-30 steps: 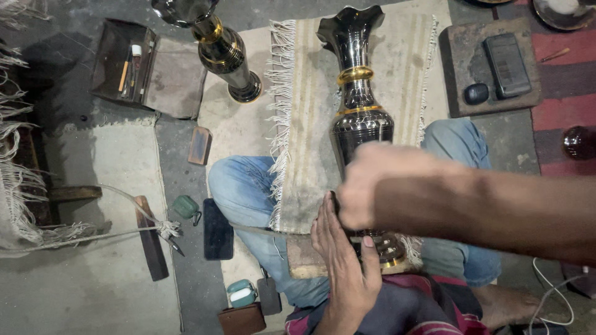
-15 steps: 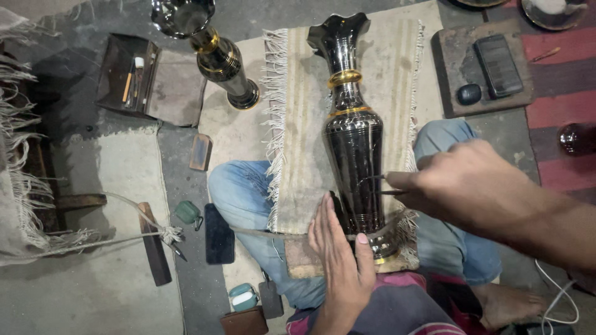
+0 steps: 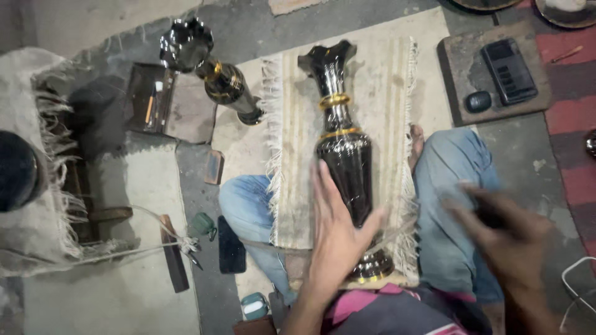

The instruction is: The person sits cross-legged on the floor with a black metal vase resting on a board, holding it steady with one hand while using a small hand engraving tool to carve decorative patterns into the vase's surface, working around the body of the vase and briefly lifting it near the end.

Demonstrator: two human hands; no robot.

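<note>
A tall black vase with gold bands lies along a pale fringed cloth spread over my crossed legs, its mouth pointing away from me. My left hand rests on the vase's lower body, fingers along the left side and thumb round the right, just above the gold foot. My right hand is blurred, over my right knee and apart from the vase. It is closed round a dark thin tool whose pale streak reaches toward the vase.
A second black and gold vase lies at the upper left beside an open box of tools. A wooden board at the upper right carries a phone. Another phone, a wooden block and a stick lie at my left.
My right hand has drawn back from the vase's lower body to the right, over my knee. My left hand has slid further up onto the vase.
</note>
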